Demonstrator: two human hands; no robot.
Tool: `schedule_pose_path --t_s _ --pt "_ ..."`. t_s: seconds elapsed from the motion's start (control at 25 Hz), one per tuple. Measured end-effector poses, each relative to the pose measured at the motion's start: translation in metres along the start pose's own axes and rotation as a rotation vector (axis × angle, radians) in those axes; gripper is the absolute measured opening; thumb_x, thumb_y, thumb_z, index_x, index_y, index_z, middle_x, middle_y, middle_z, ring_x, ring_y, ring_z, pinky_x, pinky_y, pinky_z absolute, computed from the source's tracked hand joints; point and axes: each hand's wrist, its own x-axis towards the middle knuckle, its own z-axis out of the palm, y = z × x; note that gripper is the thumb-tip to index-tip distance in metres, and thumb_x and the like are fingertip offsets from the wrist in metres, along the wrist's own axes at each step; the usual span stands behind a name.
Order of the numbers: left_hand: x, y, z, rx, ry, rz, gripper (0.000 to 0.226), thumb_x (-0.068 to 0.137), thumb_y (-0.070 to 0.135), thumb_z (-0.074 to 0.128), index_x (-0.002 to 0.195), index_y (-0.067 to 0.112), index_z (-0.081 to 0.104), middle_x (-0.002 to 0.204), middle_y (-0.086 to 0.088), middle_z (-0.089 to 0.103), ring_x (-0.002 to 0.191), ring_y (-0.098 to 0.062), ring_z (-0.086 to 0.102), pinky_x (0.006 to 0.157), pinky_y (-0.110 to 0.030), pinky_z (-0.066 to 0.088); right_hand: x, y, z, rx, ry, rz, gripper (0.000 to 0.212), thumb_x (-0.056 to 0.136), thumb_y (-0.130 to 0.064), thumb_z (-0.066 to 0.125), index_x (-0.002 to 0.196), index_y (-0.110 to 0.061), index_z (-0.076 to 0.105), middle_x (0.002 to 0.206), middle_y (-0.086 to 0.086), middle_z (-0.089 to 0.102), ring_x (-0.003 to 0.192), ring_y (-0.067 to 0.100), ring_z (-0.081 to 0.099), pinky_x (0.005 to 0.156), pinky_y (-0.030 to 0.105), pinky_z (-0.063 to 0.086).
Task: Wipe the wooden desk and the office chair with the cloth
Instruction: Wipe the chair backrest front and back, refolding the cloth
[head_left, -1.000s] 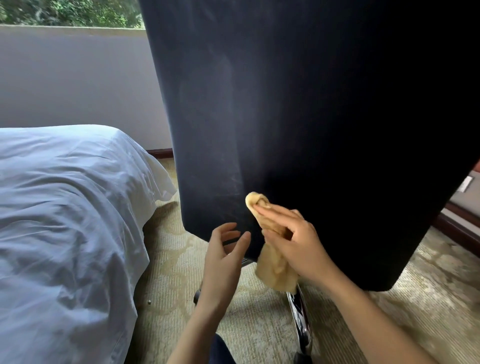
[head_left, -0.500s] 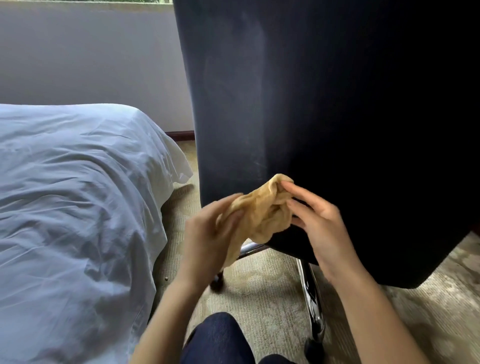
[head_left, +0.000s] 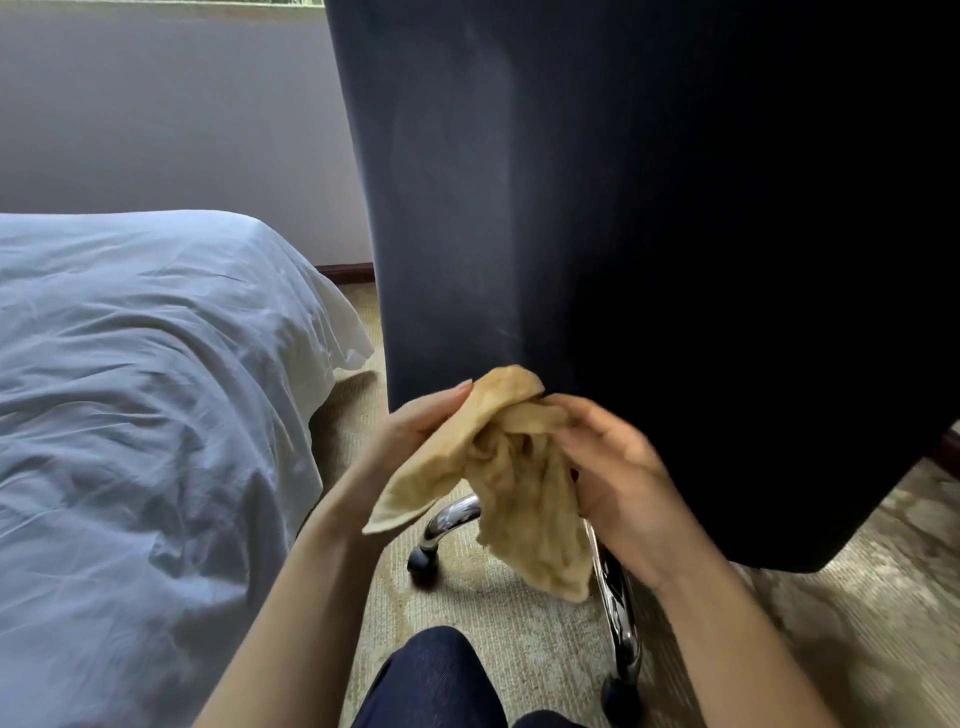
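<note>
Carpet (head_left: 519, 613) underfoot, cloth (head_left: 519, 483) held just before the lower edge of the office chair (head_left: 623, 260) back, left hand (head_left: 415, 431) gripping one flap, right hand (head_left: 618, 478) curled round the wad; loose tail dangling over the chrome leg (head_left: 452, 514) could snag or drop mid-refold.

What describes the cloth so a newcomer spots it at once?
Start at the dark office chair back filling the right side. At its lower edge, the left hand and right hand hold the cloth between them. It is the only tan, crumpled thing, unlike the pale bed sheet left and chrome chair legs below.
</note>
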Motion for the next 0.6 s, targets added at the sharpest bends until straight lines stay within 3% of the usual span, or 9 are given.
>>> schedule_pose_path --t_s 0.08,0.16,0.24,0.36,0.48,0.6 --pt "0.007 -0.009 -0.005 0.228 0.264 -0.038 0.036 0.088 0.019 0.049 0.113 -0.002 0.064 0.083 -0.008 0.068 0.078 -0.018 0.062 0.069 -0.025 0.049 0.002 0.008 0.001 0.013 0.170 0.009 0.035 0.070 -0.023 0.071 0.101 -0.010 0.065 0.100 0.011 0.067 0.089 0.019 0.067 0.071 0.026 0.054" --pt "0.004 -0.020 -0.014 0.469 0.494 -0.054 0.031 0.094 0.023 0.048 0.119 0.010 0.062 0.093 -0.002 0.071 0.088 -0.018 0.064 0.080 -0.031 0.047 0.005 0.007 -0.004 0.100 0.315 0.011 0.032 0.069 -0.020 0.071 0.097 -0.006 0.063 0.090 0.011 0.070 0.081 0.019 0.069 0.064 0.025 0.055" --pt "-0.004 -0.027 -0.017 0.530 0.447 -0.054 0.035 0.090 0.040 0.051 0.119 0.024 0.061 0.106 0.007 0.070 0.102 -0.014 0.063 0.091 -0.034 0.044 0.009 0.005 -0.008 0.115 0.386 0.038 0.027 0.067 -0.023 0.072 0.087 -0.008 0.062 0.081 0.008 0.070 0.074 0.017 0.069 0.062 0.027 0.057" --pt "-0.007 -0.034 -0.005 0.670 0.151 -0.048 0.035 0.084 0.042 0.059 0.117 0.030 0.064 0.110 0.012 0.069 0.103 0.000 0.062 0.087 -0.019 0.049 0.015 0.005 -0.005 0.034 0.365 0.070 0.026 0.067 -0.028 0.074 0.079 -0.010 0.059 0.079 0.009 0.069 0.074 0.020 0.068 0.066 0.031 0.057" --pt "0.001 -0.037 0.000 0.809 0.300 0.131 0.015 0.088 0.019 0.065 0.102 0.019 0.070 0.093 0.004 0.072 0.086 0.000 0.066 0.074 -0.013 0.050 0.016 0.004 -0.005 -0.007 0.282 0.027 0.025 0.073 -0.009 0.071 0.068 -0.015 0.047 0.075 0.004 0.065 0.072 0.015 0.066 0.063 0.026 0.055" --pt "-0.001 -0.024 -0.009 0.798 0.340 0.228 0.009 0.088 0.011 0.062 0.090 0.008 0.070 0.086 -0.004 0.072 0.079 -0.008 0.066 0.072 -0.016 0.050 0.015 -0.004 -0.012 -0.062 0.179 0.046 0.032 0.081 0.014 0.050 0.074 -0.016 0.043 0.075 0.003 0.060 0.071 0.012 0.062 0.060 0.021 0.052"
